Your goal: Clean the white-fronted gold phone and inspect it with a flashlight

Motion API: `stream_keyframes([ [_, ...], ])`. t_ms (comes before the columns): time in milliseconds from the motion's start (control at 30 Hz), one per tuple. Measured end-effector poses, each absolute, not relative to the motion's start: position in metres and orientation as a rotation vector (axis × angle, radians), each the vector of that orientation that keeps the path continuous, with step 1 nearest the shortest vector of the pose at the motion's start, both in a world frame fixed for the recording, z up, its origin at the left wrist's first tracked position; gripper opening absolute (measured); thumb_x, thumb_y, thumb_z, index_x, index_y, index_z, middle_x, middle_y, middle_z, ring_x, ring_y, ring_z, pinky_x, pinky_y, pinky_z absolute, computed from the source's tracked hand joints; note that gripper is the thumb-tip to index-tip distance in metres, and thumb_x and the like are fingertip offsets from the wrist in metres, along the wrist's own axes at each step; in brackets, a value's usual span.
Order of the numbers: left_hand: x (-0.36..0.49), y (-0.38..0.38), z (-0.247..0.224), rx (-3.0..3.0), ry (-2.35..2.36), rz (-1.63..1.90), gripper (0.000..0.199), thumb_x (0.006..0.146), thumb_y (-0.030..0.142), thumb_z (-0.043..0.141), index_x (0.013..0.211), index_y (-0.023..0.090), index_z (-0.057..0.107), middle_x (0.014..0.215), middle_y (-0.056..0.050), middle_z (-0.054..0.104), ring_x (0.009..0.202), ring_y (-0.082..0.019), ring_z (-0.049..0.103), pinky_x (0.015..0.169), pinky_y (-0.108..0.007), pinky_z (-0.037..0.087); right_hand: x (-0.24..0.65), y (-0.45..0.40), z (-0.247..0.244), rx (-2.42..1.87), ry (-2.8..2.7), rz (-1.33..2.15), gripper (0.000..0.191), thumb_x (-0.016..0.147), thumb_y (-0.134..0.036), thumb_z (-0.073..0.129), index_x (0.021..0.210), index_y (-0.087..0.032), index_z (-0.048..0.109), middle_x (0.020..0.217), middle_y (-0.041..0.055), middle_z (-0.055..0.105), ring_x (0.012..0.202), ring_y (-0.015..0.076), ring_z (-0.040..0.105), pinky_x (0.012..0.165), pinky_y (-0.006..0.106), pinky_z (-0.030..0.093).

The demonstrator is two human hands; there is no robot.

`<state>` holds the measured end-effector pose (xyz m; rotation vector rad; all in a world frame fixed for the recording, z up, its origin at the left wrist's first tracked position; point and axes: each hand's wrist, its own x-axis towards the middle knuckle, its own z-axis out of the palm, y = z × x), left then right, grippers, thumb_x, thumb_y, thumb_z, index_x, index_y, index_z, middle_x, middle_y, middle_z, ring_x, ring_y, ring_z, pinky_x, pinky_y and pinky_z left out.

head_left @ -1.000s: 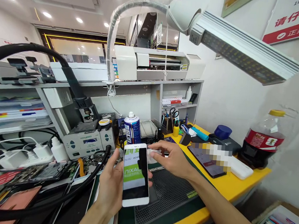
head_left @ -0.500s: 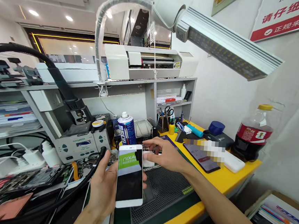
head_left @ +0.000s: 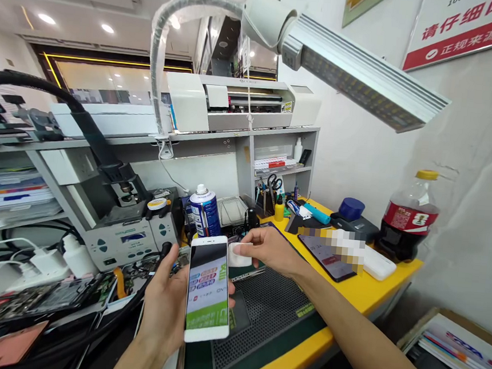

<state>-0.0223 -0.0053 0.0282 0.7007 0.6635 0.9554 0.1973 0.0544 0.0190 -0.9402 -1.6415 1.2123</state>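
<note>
A white smartphone (head_left: pixel 209 289) rests upright in my left hand (head_left: pixel 170 310), its screen facing me. My thumb lies along the left edge and fingertips show at the right edge. Green, white and coloured lettering appears across the screen. Just right of the phone, my right hand (head_left: pixel 268 252) pinches a small white pad (head_left: pixel 239 257) between thumb and forefinger. The pad's exact kind is unclear, and the fingers cover part of it. Below the hands lies a dark perforated mat (head_left: pixel 267 312).
A grey rework station (head_left: pixel 126 243) and blue spray can (head_left: pixel 206 211) stand behind the phone. A second phone (head_left: pixel 328 258) lies on the yellow tabletop (head_left: pixel 369 296) near a cola bottle (head_left: pixel 410 216). A lamp (head_left: pixel 367 74) hangs overhead; a black cable (head_left: pixel 126 317) runs at left.
My right hand's fingers have closed on the white pad, drawing it up beside the phone. The picture on the phone screen has changed. The view has shifted slightly.
</note>
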Motion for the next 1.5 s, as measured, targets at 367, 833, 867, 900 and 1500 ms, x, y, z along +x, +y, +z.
stream_keyframes([
  [367,-0.0247,-0.0048,0.0242,0.754,0.703,0.883,0.063,0.091,0.056,0.049,0.126,0.005,0.059,0.094,-0.024,0.074,0.084,-0.043,0.072,0.082,-0.057,0.054,0.1948,0.0540,0.0168,-0.938,-1.721,1.252,0.037,0.079,-0.047,0.075,0.093,-0.013,0.074,0.073,0.0043,0.069,0.057,0.0131,0.063,0.046,0.021,0.048],
  [833,-0.0215,-0.0069,0.0308,0.767,0.784,0.951,0.068,0.089,0.058,0.050,0.127,0.002,0.060,0.096,-0.027,0.074,0.085,-0.044,0.072,0.086,-0.059,0.052,0.1939,0.0528,0.0221,-0.887,-1.536,1.447,0.034,0.071,-0.033,0.082,0.095,-0.011,0.076,0.072,0.0045,0.071,0.056,0.0137,0.067,0.045,0.020,0.052],
  [867,-0.0209,-0.0067,0.0311,0.759,0.773,0.956,0.068,0.090,0.058,0.048,0.127,0.002,0.059,0.095,-0.027,0.074,0.084,-0.043,0.073,0.085,-0.059,0.052,0.1941,0.0529,0.0218,-0.889,-1.537,1.437,0.034,0.071,-0.033,0.082,0.096,-0.011,0.076,0.072,0.0049,0.071,0.057,0.0141,0.067,0.045,0.021,0.052],
  [900,-0.0205,-0.0064,0.0313,0.752,0.762,0.956,0.068,0.090,0.059,0.046,0.127,0.002,0.059,0.095,-0.026,0.074,0.083,-0.042,0.073,0.084,-0.058,0.053,0.1943,0.0532,0.0212,-0.889,-1.540,1.426,0.034,0.071,-0.033,0.081,0.097,-0.012,0.077,0.073,0.0054,0.072,0.057,0.0146,0.068,0.046,0.022,0.053],
  [1500,-0.0264,-0.0009,0.0256,0.654,0.559,0.938,0.060,0.093,0.060,0.048,0.122,0.009,0.060,0.096,-0.020,0.072,0.083,-0.036,0.071,0.077,-0.051,0.054,0.1920,0.0485,0.0199,-0.872,-1.697,1.275,0.020,0.078,-0.019,0.060,0.086,-0.014,0.079,0.058,0.0026,0.069,0.052,0.0144,0.066,0.054,0.026,0.054],
])
